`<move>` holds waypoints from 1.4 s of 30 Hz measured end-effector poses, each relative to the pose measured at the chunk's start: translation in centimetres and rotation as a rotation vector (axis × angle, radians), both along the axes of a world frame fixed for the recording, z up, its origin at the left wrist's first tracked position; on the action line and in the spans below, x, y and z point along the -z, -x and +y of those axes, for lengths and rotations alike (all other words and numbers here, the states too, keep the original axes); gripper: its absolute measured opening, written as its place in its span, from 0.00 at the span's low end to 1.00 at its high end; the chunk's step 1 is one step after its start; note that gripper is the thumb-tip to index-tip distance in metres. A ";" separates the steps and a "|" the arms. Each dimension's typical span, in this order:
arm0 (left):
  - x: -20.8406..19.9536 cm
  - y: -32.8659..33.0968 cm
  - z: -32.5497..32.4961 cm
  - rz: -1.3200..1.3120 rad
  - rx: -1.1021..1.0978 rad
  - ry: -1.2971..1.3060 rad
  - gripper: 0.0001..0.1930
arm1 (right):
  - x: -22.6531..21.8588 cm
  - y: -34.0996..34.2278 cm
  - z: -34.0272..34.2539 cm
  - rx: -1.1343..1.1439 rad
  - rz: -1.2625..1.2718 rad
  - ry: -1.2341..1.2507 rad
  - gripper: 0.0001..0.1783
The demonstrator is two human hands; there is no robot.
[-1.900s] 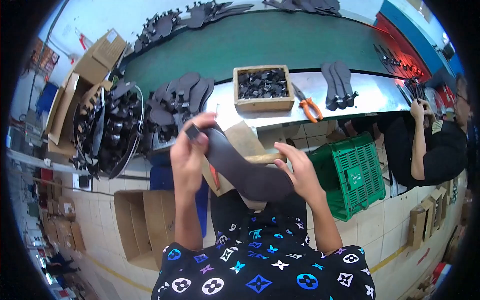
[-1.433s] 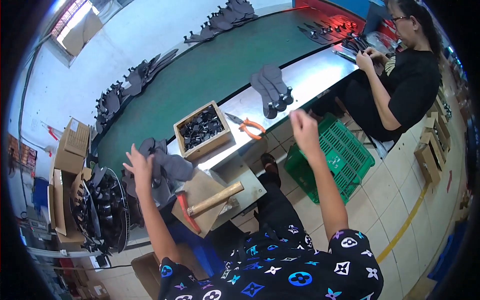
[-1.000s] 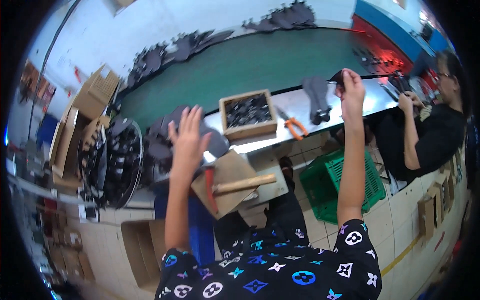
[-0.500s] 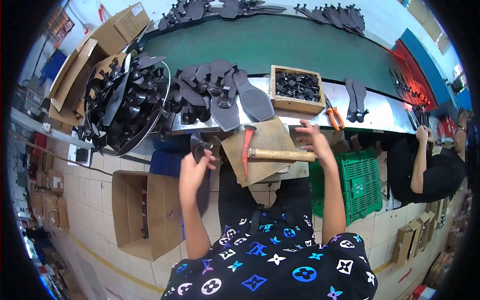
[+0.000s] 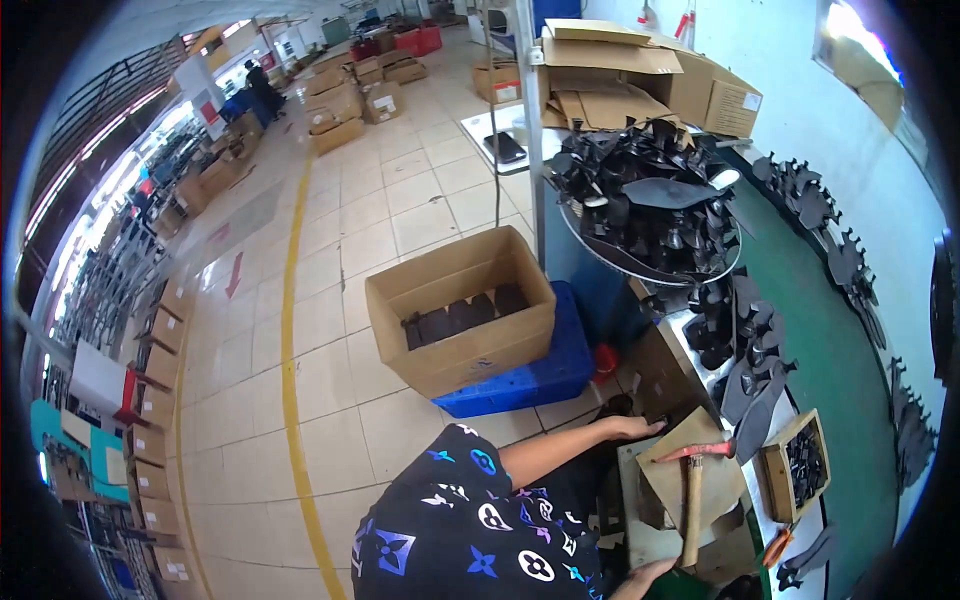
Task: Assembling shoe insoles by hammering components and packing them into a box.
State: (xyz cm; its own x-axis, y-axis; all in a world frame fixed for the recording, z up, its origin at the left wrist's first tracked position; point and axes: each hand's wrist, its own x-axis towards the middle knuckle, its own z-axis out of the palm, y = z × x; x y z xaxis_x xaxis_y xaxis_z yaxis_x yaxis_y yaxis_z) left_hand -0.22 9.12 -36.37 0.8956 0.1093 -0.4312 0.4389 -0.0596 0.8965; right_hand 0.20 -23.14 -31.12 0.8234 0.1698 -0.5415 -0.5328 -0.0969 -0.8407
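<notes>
My left hand (image 5: 635, 427) is closed on a black shoe sole (image 5: 615, 406), held beside the work stand; the hand covers much of it. A hammer with a red head (image 5: 697, 451) and a wooden handle lies across a brown board (image 5: 675, 475) to the right of that hand. At the bottom edge, partly cut off, my right hand (image 5: 648, 575) is near the handle's end, its visible fingers stretched out and holding nothing I can see. Dark soles with heels (image 5: 745, 390) lie piled on the metal bench edge beyond the board.
A wooden box of small black parts (image 5: 772, 480) and orange-handled pliers (image 5: 777, 546) are on the bench. A large round container heaped with heeled soles (image 5: 650, 255) stands farther off. Left of it, an open carton (image 5: 465, 375) holding dark pieces rests on a blue crate (image 5: 520, 387).
My view has swung left, bringing the aisle and carton into sight. My left hand keeps the sole. My right hand has come down from above the hammer handle to near its end.
</notes>
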 end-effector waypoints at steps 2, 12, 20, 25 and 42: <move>-0.8 0.8 -0.2 0.009 0.046 -0.007 0.43 | -2.0 0.9 0.6 -0.073 -0.072 0.055 0.32; -3.4 10.2 -3.1 0.092 0.020 -0.028 0.43 | -7.8 3.9 -2.1 -0.225 -0.302 0.250 0.31; -8.2 11.5 -6.6 -0.256 -0.332 -0.266 0.24 | 0.0 9.3 -3.6 -0.495 -0.343 0.245 0.31; -8.6 9.7 -7.5 -0.219 -0.256 -0.125 0.20 | 1.7 12.2 -1.6 -0.476 -0.608 0.414 0.32; -10.5 10.1 -11.9 -0.265 -0.540 0.600 0.16 | -4.0 13.3 -2.6 -0.201 -0.843 0.658 0.31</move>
State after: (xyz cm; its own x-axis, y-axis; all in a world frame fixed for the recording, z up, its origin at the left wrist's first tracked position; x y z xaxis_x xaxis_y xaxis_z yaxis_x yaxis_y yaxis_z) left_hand -10.36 -2.76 -25.86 0.8657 0.3710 -0.3361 0.0415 0.6160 0.7867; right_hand -13.11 -25.75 -27.10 0.9623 0.2266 0.1507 0.2673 -0.6831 -0.6797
